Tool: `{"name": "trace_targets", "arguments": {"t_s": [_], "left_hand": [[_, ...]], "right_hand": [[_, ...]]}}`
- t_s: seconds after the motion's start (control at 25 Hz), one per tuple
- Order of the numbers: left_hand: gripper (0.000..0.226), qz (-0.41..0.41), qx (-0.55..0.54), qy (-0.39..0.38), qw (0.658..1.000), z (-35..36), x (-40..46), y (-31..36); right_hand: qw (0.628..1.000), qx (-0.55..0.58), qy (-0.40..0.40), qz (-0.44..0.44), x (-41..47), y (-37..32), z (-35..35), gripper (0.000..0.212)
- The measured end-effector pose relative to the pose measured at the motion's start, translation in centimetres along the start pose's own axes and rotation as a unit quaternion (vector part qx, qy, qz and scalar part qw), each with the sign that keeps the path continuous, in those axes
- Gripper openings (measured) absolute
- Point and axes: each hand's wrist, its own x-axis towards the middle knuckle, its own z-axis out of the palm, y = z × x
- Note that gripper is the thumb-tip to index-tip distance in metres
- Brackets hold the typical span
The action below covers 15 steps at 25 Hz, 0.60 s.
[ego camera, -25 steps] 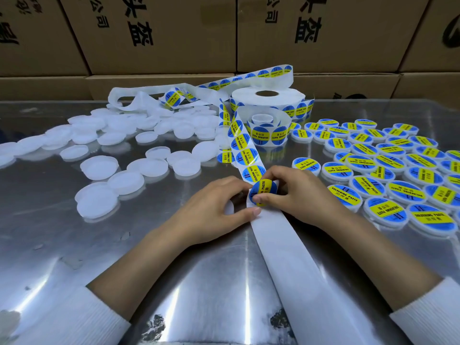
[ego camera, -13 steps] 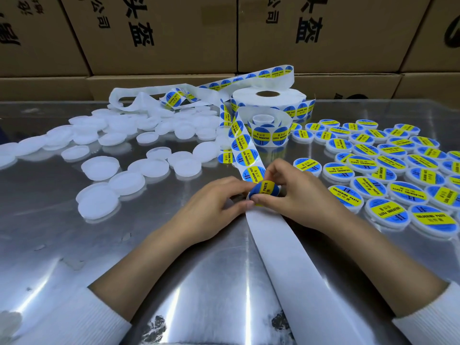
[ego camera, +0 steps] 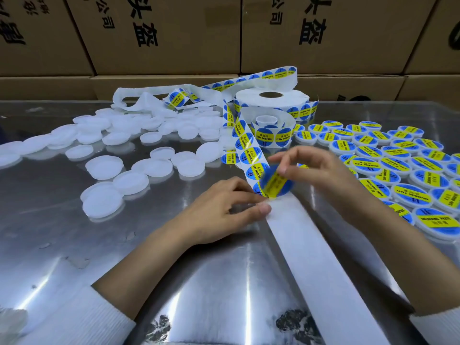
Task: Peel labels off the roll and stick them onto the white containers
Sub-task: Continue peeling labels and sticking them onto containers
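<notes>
Far left to centre-left: unlabelled white containers [ego camera: 104,168], scattered loosely over the metal table [ego camera: 62,245], some overlapping.

Centre-left: left hand [ego camera: 219,215], palm down, fingers curled, thumb [ego camera: 263,209] and fingertips pressed on the bare backing strip [ego camera: 321,257] just below the last labels, pinning it to the table.

Centre: label strip [ego camera: 245,143] running from the roll [ego camera: 272,100] at the back down toward the hands; bare backing trailing on to the near right edge.

Centre, at the strip: peeled label [ego camera: 277,181], round, blue with yellow band, blurred, lifted clear of most of the backing, lower edge close to the strip.

Centre-right: right hand [ego camera: 321,170], label edge pinched between thumb and forefinger, remaining fingers spread loosely open.

Right: labelled containers [ego camera: 398,165], packed in close rows.

Rear, full width: cardboard boxes [ego camera: 174,33], stacked, printed in black characters.
</notes>
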Motion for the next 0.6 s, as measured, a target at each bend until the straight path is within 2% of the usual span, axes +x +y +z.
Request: {"name": "trace_targets", "arguments": {"t_s": [0.12,0.16,0.24,0.32,0.4,0.48,0.52,0.6], "left_hand": [[0.064,-0.001,0.021,-0.018,1.0,0.0,-0.2,0.3],[0.064,0.002,0.025,-0.017,1.0,-0.1,-0.3,0.5],[0.065,0.015,0.031,-0.007,0.999,-0.2,-0.3,0.6],[0.076,0.026,0.052,-0.003,0.998,-0.7,-0.5,0.3],[0.092,-0.01,0.093,-0.014,0.995,-1.8,-0.9,-0.5],[0.1,-0.078,0.118,-0.015,0.99,-2.9,-1.3,-1.5],[0.096,-0.106,0.116,-0.006,0.988,-3.3,-1.4,-1.9],[0.073,-0.126,0.092,0.02,0.988,-3.7,-1.4,-2.4]], "right_hand": [[0.966,0.254,0.033,0.037,-0.2,-0.9,-0.6,0.008],[0.95,0.304,0.03,0.059,-0.3,-1.0,-0.7,0.01],[0.942,0.319,0.001,0.103,-0.3,-0.7,-0.5,0.021],[0.94,0.311,-0.025,0.14,-0.3,-0.3,0.1,0.029],[0.931,0.323,-0.031,0.164,-0.4,-0.1,0.7,0.034],[0.921,0.34,-0.026,0.189,-0.4,0.3,1.3,0.03],[0.918,0.342,-0.022,0.202,-0.5,0.5,1.6,0.025],[0.916,0.336,-0.013,0.22,-0.5,0.9,2.1,0.018]]}}
